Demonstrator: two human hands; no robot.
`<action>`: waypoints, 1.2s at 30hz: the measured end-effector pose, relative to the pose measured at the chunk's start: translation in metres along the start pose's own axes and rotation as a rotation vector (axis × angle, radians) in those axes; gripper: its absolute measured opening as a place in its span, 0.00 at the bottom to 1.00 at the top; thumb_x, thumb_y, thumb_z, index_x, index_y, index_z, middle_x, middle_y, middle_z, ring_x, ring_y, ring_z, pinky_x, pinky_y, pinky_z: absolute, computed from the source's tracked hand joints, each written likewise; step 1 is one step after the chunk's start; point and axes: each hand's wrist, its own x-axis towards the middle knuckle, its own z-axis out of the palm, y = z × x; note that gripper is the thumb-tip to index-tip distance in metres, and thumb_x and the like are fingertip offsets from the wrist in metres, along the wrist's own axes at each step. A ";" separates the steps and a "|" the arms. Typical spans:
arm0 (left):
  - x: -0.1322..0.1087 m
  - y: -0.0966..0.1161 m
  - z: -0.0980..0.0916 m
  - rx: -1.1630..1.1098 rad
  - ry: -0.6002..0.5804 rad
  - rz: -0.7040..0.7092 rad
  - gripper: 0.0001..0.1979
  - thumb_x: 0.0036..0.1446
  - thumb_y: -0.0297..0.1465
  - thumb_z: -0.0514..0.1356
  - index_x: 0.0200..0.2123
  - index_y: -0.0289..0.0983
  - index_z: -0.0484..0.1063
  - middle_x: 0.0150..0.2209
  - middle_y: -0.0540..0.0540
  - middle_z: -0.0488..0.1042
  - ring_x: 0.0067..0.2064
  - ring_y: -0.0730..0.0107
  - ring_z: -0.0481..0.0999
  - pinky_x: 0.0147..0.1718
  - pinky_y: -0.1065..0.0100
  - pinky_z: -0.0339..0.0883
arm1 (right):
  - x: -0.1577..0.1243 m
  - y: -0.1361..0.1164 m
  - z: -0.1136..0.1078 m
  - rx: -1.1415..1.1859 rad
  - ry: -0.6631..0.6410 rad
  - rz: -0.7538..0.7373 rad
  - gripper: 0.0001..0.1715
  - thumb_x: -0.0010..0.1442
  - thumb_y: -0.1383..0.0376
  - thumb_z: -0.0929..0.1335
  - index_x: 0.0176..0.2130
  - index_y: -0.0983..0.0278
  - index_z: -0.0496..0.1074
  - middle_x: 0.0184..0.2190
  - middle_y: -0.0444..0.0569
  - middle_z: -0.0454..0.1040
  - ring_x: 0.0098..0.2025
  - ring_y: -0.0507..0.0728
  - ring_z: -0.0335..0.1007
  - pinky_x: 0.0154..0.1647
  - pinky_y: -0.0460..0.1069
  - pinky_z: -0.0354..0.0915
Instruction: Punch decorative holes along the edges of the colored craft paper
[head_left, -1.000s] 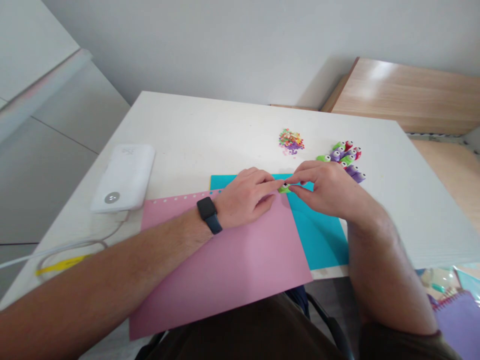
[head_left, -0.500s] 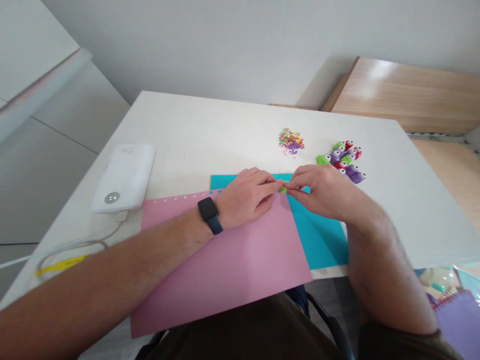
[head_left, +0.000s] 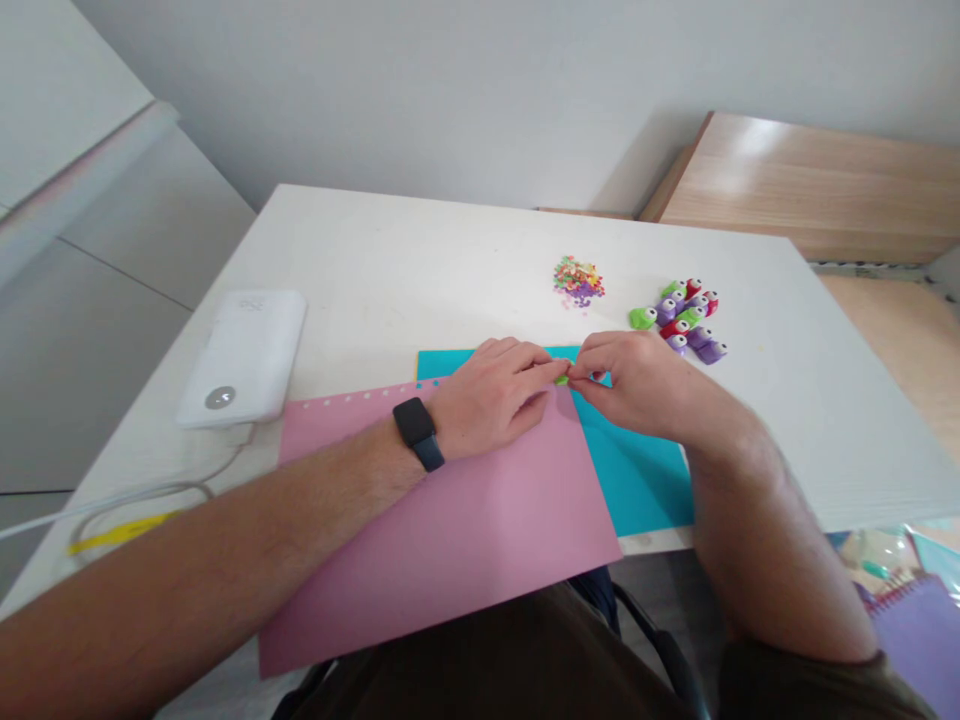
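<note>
Both hands meet at the top corner of a pink sheet of paper (head_left: 450,520), fingertips close together around a small green punch (head_left: 562,379) that shows only as a sliver between them. The left hand (head_left: 491,395) lies palm down on the pink paper, its fingers stretched toward the punch and touching it. The right hand (head_left: 637,385) is curled, its fingertips pinched narrow on the punch from the other side. Under the right hand and partly under the pink paper lies a blue sheet of paper (head_left: 637,470). A dark watch (head_left: 417,432) sits on the left wrist. Just beyond the right hand is a cluster of small punches (head_left: 682,318) in green, purple and red, and near it, a little to the left, a little heap of coloured paper bits (head_left: 578,279). Well off to the left of the left hand, on the white table (head_left: 420,260), rests a white power bank (head_left: 244,358) with a cable (head_left: 135,497) trailing from it.
</note>
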 end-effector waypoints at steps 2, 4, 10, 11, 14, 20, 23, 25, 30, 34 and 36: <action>0.000 0.000 0.000 0.010 -0.005 -0.001 0.18 0.69 0.30 0.53 0.59 0.37 0.71 0.52 0.39 0.74 0.51 0.57 0.72 0.52 0.54 0.66 | 0.000 0.000 0.001 0.006 0.001 0.001 0.12 0.61 0.72 0.67 0.29 0.64 0.78 0.30 0.49 0.78 0.34 0.56 0.73 0.38 0.49 0.61; 0.000 -0.001 0.001 0.018 -0.012 -0.004 0.17 0.69 0.30 0.53 0.58 0.37 0.71 0.53 0.39 0.74 0.51 0.57 0.71 0.52 0.54 0.66 | 0.000 0.000 0.001 0.002 -0.001 0.001 0.12 0.62 0.72 0.67 0.29 0.64 0.78 0.30 0.49 0.79 0.34 0.55 0.73 0.38 0.49 0.61; 0.000 0.001 0.001 0.047 -0.040 -0.002 0.18 0.69 0.30 0.53 0.59 0.36 0.71 0.53 0.38 0.73 0.51 0.56 0.71 0.52 0.53 0.66 | -0.001 0.000 0.000 -0.027 -0.019 0.008 0.13 0.63 0.71 0.66 0.29 0.64 0.78 0.30 0.49 0.78 0.33 0.55 0.72 0.38 0.49 0.60; 0.000 0.002 0.002 0.054 -0.042 -0.001 0.18 0.69 0.30 0.53 0.59 0.36 0.71 0.53 0.38 0.73 0.51 0.56 0.71 0.52 0.53 0.66 | 0.000 -0.001 0.001 -0.035 -0.024 0.013 0.13 0.63 0.71 0.66 0.29 0.64 0.77 0.30 0.49 0.78 0.33 0.55 0.72 0.38 0.49 0.60; -0.001 0.003 0.002 0.068 -0.054 -0.010 0.18 0.69 0.30 0.53 0.58 0.36 0.71 0.53 0.38 0.73 0.51 0.55 0.71 0.52 0.52 0.66 | 0.000 -0.001 0.002 -0.053 -0.041 0.033 0.14 0.63 0.71 0.66 0.28 0.64 0.77 0.29 0.49 0.77 0.33 0.55 0.72 0.37 0.49 0.60; 0.001 0.002 0.000 0.007 -0.060 -0.059 0.17 0.67 0.30 0.54 0.58 0.38 0.70 0.54 0.39 0.73 0.53 0.55 0.71 0.55 0.52 0.66 | 0.002 0.000 0.004 -0.023 0.003 0.032 0.12 0.61 0.71 0.67 0.28 0.63 0.77 0.29 0.48 0.77 0.32 0.55 0.72 0.37 0.49 0.60; 0.002 0.003 -0.001 -0.031 -0.064 -0.096 0.20 0.65 0.29 0.57 0.59 0.38 0.68 0.55 0.39 0.73 0.56 0.54 0.71 0.57 0.52 0.65 | 0.002 0.002 0.004 0.016 0.069 0.008 0.09 0.59 0.72 0.68 0.29 0.64 0.77 0.29 0.47 0.77 0.32 0.55 0.71 0.37 0.49 0.61; 0.002 0.003 -0.001 -0.043 -0.054 -0.121 0.21 0.64 0.29 0.57 0.60 0.37 0.66 0.56 0.39 0.73 0.56 0.53 0.71 0.58 0.51 0.65 | 0.002 0.004 0.003 0.036 0.102 0.006 0.07 0.59 0.71 0.69 0.30 0.65 0.77 0.30 0.48 0.76 0.33 0.55 0.72 0.37 0.49 0.62; 0.001 0.003 -0.001 -0.052 -0.031 -0.148 0.22 0.65 0.30 0.58 0.61 0.35 0.65 0.56 0.38 0.73 0.56 0.53 0.71 0.58 0.51 0.65 | 0.002 0.006 0.000 0.043 0.123 0.037 0.06 0.59 0.69 0.71 0.38 0.65 0.79 0.35 0.51 0.78 0.39 0.58 0.74 0.42 0.51 0.65; 0.001 0.002 -0.002 -0.054 -0.029 -0.151 0.22 0.65 0.30 0.58 0.62 0.35 0.66 0.56 0.38 0.73 0.56 0.53 0.71 0.58 0.51 0.65 | 0.003 0.007 0.002 -0.002 0.076 0.012 0.14 0.62 0.65 0.71 0.48 0.65 0.79 0.42 0.55 0.79 0.48 0.63 0.75 0.51 0.54 0.66; 0.001 0.002 -0.003 -0.053 -0.026 -0.156 0.22 0.65 0.30 0.58 0.62 0.34 0.66 0.56 0.38 0.73 0.56 0.53 0.71 0.58 0.51 0.65 | 0.003 0.008 0.003 -0.023 0.025 0.009 0.13 0.64 0.65 0.69 0.47 0.64 0.80 0.42 0.55 0.80 0.48 0.63 0.75 0.51 0.55 0.66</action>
